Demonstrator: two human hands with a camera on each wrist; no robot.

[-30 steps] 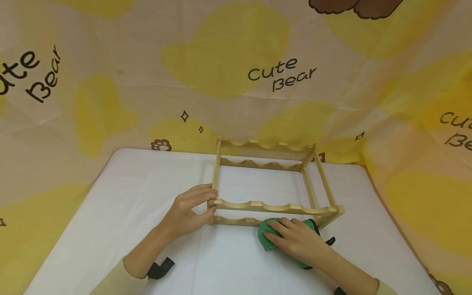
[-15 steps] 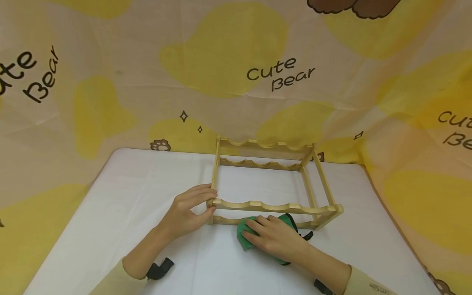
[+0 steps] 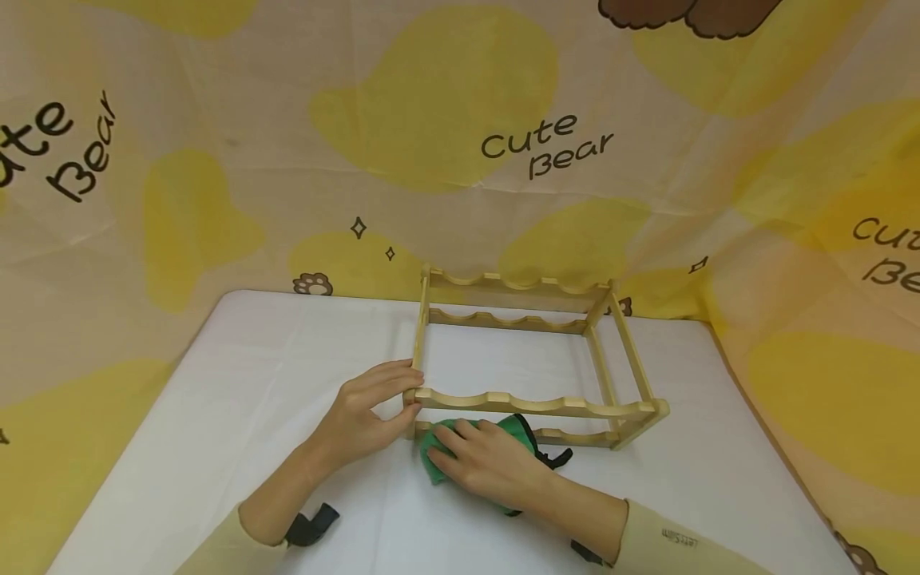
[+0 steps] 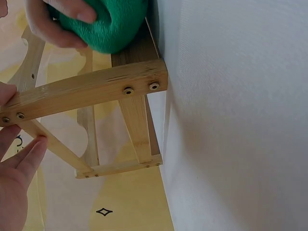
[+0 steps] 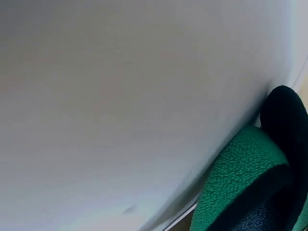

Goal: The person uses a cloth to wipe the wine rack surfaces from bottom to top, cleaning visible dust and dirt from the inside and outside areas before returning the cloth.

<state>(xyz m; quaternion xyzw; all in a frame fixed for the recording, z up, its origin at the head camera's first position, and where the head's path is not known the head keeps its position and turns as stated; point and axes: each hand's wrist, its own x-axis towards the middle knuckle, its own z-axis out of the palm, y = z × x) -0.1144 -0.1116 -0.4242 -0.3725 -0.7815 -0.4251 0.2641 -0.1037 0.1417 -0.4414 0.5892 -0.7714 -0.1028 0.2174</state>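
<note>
A light wooden rack (image 3: 539,406) with scalloped rails stands on the white table. My left hand (image 3: 366,411) grips its front left corner, thumb in front and fingers around the side; the left wrist view shows the fingers (image 4: 31,156) at the upper end of the side post. My right hand (image 3: 489,463) holds a folded green cloth (image 3: 434,459) with black edging against the lower front rail, near its left end. Seen from the left wrist, the bunched cloth (image 4: 113,29) lies over that rail. Only cloth and table show in the right wrist view, the hand being out of sight there.
Behind the table (image 3: 287,343) hangs a yellow patterned curtain (image 3: 446,96), close to the rack's back rails. Another stretch of the fabric runs along the right side. Black straps (image 3: 312,525) sit at both wrists.
My right hand has slid the green cloth leftward along the lower front rail, from its right part to near the left end. The left hand and the rack have stayed in place.
</note>
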